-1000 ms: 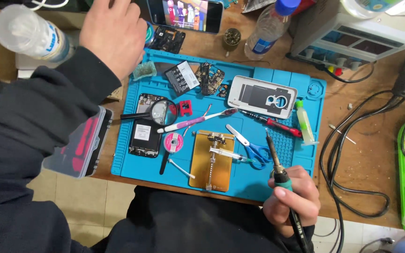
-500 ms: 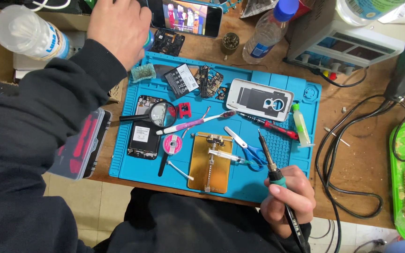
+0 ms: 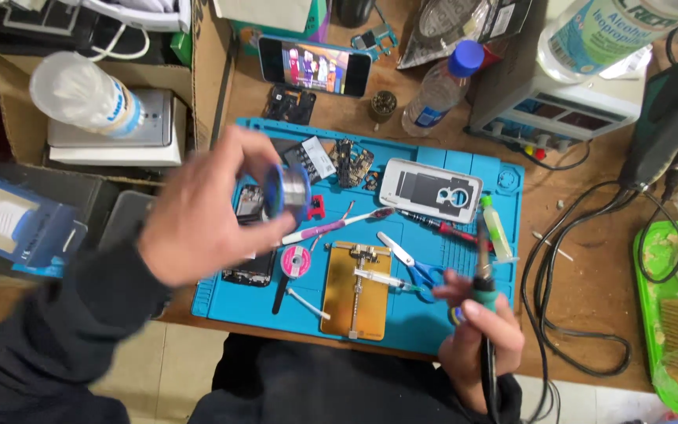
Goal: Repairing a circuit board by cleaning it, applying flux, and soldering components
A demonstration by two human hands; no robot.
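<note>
My left hand [image 3: 205, 208] hovers, blurred, above the left part of the blue work mat [image 3: 476, 169] and grips a small spool of solder wire with blue rims [image 3: 288, 191]. My right hand [image 3: 480, 338] is at the mat's near right edge, closed round a soldering iron [image 3: 482, 267] whose tip points away from me. Between the hands a gold-coloured board holder [image 3: 359, 286] lies on the mat. Beside it are blue-handled scissors [image 3: 411, 263], a pink-handled brush [image 3: 331, 228] and a small pink reel [image 3: 297, 259]. An opened phone [image 3: 249, 235] is partly hidden under my left hand.
A white phone frame [image 3: 431, 191], a screwdriver [image 3: 437, 226] and a small green-capped tube [image 3: 497, 232] lie on the mat's right. Behind the mat: a lit phone [image 3: 314, 64], a plastic bottle [image 3: 441, 86], a power supply [image 3: 563, 110]. Cables [image 3: 590, 275] trail right; a green tray [image 3: 672, 314] holds crackers.
My left hand has come back from the far left of the desk toward the mat and now holds the solder spool. The right hand and iron barely moved.
</note>
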